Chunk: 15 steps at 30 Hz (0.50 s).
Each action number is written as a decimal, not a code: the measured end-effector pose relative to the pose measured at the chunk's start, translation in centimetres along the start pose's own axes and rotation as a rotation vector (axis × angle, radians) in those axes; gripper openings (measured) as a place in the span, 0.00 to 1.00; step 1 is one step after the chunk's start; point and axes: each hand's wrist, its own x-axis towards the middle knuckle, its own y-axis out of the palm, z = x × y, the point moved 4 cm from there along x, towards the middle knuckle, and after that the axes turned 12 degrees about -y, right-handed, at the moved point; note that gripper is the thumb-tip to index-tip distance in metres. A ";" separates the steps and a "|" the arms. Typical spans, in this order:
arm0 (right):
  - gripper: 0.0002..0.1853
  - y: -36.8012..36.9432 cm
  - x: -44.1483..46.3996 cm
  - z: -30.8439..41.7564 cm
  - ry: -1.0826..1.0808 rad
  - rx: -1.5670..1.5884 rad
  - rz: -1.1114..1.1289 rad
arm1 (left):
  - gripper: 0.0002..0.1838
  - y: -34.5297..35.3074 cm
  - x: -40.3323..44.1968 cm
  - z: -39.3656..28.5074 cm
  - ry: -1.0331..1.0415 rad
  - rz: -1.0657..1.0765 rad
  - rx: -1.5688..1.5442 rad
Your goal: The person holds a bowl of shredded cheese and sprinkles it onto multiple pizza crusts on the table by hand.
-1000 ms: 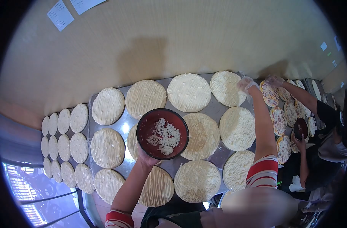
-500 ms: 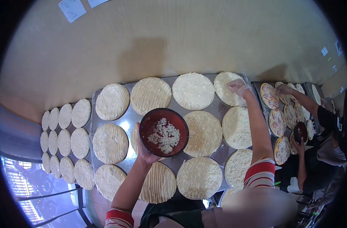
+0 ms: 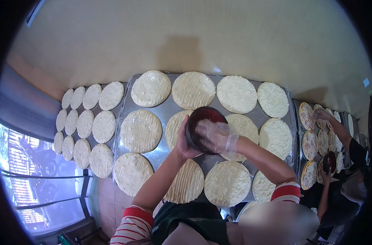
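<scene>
My left hand (image 3: pixel 183 141) is wrapped around the side of a dark bowl (image 3: pixel 189 132) with a red inside, tilted above the table. My right hand (image 3: pixel 212 136), in a clear plastic glove, reaches into this bowl. Its fingers are blurred, and they hide the white grated topping there. Beneath the hands, a round pizza base (image 3: pixel 178 126) with pale stripes is partly covered by the bowl. To the right, another base (image 3: pixel 245 126) shows beside my gloved wrist. At the back right, a base (image 3: pixel 273 100) carries scattered white shreds.
Several striped bases, such as one at the left (image 3: pixel 141 130), rest on the metal table (image 3: pixel 165 153). More bases (image 3: pixel 104 126) stand on a table further left. At the right, a co-worker's gloved hand (image 3: pixel 322 114) is over topped pizzas (image 3: pixel 309 145); the other holds a bowl (image 3: pixel 329 161).
My right hand has come from the back right base into the bowl. The bowl has tilted in my left hand, and the view has swung left.
</scene>
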 end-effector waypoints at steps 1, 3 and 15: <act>0.16 0.9 0.3 0.8 -0.114 0.001 0.213 | 0.39 -0.1 -0.2 0.0 -0.014 -0.007 0.041; 0.16 -0.1 1.0 0.8 -0.034 0.015 0.180 | 0.40 -0.8 -0.9 0.2 0.014 -0.070 0.037; 0.14 4.2 0.7 0.6 0.403 0.744 -0.179 | 0.44 -1.6 -2.0 0.7 0.083 -0.204 0.043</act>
